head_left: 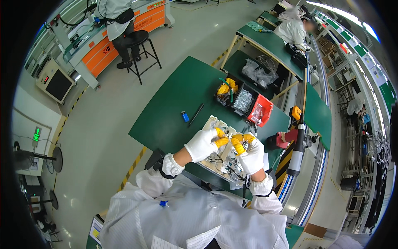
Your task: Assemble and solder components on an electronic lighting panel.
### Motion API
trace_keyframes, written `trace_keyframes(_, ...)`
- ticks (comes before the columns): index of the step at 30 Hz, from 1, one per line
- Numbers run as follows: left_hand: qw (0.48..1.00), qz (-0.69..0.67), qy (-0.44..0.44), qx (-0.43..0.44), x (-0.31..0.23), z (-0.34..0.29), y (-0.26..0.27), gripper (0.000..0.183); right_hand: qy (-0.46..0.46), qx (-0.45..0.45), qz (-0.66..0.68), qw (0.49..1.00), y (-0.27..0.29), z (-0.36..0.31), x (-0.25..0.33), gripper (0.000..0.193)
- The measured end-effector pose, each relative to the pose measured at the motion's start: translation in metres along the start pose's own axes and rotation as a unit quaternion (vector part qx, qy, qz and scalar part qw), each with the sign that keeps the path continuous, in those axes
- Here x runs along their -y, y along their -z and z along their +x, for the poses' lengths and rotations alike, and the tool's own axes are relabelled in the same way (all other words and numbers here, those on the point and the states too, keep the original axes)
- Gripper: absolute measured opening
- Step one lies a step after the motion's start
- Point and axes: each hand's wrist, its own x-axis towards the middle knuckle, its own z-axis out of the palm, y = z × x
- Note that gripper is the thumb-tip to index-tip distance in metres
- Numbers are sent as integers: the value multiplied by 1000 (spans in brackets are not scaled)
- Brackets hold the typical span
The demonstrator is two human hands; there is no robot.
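Both my hands wear white gloves with yellow fingertips, close together above a cream-coloured panel (pixel 212 123) that carries small parts and dark wires. My left hand (pixel 204 144) is closed, its thumb and forefinger bent towards the right hand; whatever lies between them is too small to make out. Facing it, my right hand (pixel 250 154) is closed in a pinch. A small greyish bit shows at its fingertips, but I cannot tell its kind. The hands and wrists hide part of the panel, which lies at the near edge of the green table (pixel 166 103).
Beyond the panel stand a black bin (pixel 243 101) of small metal pieces, a red bin (pixel 261 110), and a bin with yellow-handled tools (pixel 227 88). A blue object (pixel 185 116) and black pen (pixel 196 115) lie left. A red-and-grey device (pixel 295 151) stands right.
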Motion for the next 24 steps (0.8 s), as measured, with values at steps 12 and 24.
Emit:
trace_keyframes(12, 978, 166, -121, -28, -11, -3, 3, 19, 17, 10, -8, 1000, -1, 0, -15, 19)
trace_keyframes(24, 996, 50, -55, -50, -7, -5, 0, 24, -59, 138, 163, 975, 27, 8, -16, 20)
